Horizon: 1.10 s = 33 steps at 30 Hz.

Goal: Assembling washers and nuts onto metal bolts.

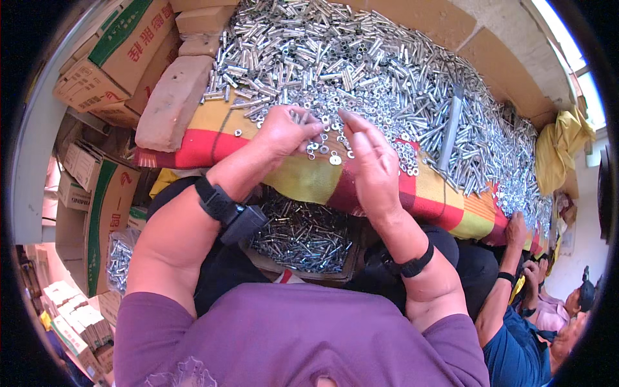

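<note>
My left hand (pixel 288 132) is closed over the near edge of a heap of metal parts, with small silver cylindrical pieces (pixel 300 117) showing between its fingers. My right hand (pixel 373 161) hovers beside it, fingers stretched forward and apart from the thumb, and I see nothing held in it. Between and around both hands lie loose washers (pixel 335 158) and nuts on a red and yellow plaid cloth (pixel 303 179). Beyond them spreads a large pile of silver bolts and sleeves (pixel 342 61). Parts of the left fingers hide what they grip.
Below the cloth, between my legs, stands a box of dark bolts (pixel 300 238). A brick-like block (pixel 174 103) and cardboard boxes (pixel 116 58) border the left. A long metal strip (pixel 451 129) lies on the pile. At right, another person's hand (pixel 516 229) reaches the pile.
</note>
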Tool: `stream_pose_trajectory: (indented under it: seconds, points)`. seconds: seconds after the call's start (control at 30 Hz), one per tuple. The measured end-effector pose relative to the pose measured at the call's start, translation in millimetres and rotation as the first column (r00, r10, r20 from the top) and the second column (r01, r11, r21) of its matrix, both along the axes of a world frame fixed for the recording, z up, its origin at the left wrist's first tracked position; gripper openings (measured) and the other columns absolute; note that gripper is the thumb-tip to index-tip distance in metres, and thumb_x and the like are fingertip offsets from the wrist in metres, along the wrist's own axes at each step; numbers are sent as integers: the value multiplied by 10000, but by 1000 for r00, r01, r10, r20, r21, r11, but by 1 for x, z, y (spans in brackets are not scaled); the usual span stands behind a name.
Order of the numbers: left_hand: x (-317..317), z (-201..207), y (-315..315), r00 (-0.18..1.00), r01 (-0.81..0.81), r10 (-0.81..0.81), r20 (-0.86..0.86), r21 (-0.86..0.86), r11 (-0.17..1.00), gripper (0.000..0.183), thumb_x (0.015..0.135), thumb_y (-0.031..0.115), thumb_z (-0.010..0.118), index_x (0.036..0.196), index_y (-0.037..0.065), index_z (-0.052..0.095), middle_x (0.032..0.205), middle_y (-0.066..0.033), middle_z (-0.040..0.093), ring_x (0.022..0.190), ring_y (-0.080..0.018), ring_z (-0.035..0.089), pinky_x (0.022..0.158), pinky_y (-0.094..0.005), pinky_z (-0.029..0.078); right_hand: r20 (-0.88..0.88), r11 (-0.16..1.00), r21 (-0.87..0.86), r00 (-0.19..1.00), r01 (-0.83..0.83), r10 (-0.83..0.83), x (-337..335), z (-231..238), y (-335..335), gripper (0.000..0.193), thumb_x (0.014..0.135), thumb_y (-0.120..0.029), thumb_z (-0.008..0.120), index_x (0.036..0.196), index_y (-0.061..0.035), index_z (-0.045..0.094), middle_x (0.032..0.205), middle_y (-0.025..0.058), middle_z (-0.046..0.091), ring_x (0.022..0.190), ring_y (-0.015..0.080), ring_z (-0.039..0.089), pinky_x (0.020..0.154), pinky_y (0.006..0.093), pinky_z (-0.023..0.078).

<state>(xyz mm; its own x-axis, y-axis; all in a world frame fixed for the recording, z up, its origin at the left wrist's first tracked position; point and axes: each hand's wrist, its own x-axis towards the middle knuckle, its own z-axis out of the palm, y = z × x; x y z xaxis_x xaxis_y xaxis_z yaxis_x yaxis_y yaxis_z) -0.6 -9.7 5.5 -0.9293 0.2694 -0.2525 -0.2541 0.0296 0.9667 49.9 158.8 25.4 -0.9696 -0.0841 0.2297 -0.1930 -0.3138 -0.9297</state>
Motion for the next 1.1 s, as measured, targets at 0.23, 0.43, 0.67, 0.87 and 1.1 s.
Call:
stream_pose_trajectory:
  seconds: [0.23, 0.43, 0.67, 0.87, 1.1]
  points:
    - [20, -4, 0, 866, 475, -456, 204, -50, 879, 135, 831, 143, 681, 852, 13, 655, 696, -60, 646, 453, -61, 457, 391, -208, 314, -522, 316, 821, 849, 475, 79, -41, -33, 25, 59, 773, -81, 619, 791, -28, 599, 798, 137, 555, 765, 334, 568, 678, 403, 481]
    - [8, 1, -1, 892, 55, -142, 429, 209, 976, 296, 985, 220, 430, 1100, -33, 531, 956, -183, 678, 509, -117, 536, 395, -187, 367, -508, 117, 861, 841, 494, 189, -42, -33, 25, 72, 777, -57, 627, 796, -30, 562, 800, 138, 576, 767, 334, 583, 670, 416, 457]
    - [9, -17, 3, 978, 110, -93, 189, -84, 990, 160, 937, 162, 519, 915, 17, 585, 725, -104, 669, 425, -73, 453, 363, -211, 315, -113, 351, 933, 990, 79, 79, -16, -23, 26, 96, 771, -44, 637, 850, -15, 591, 851, 174, 625, 754, 333, 616, 660, 388, 486]
    - [10, -7, 4, 997, -6, 13, 74, -86, 996, 92, 864, 111, 631, 837, 23, 622, 692, -80, 668, 441, -56, 474, 384, -202, 341, -211, 42, 977, 972, 208, 102, -4, -26, 15, 123, 786, -97, 629, 851, -18, 560, 848, 189, 606, 798, 367, 615, 689, 445, 496]
    - [15, -22, 6, 984, 143, -161, -80, -194, 971, 68, 833, 52, 643, 855, -12, 648, 678, -65, 665, 444, -62, 491, 412, -208, 382, 178, 743, 661, 984, -103, -22, -10, -17, 38, 71, 813, -16, 638, 814, -4, 567, 688, 76, 617, 559, 133, 611, 475, 273, 496]
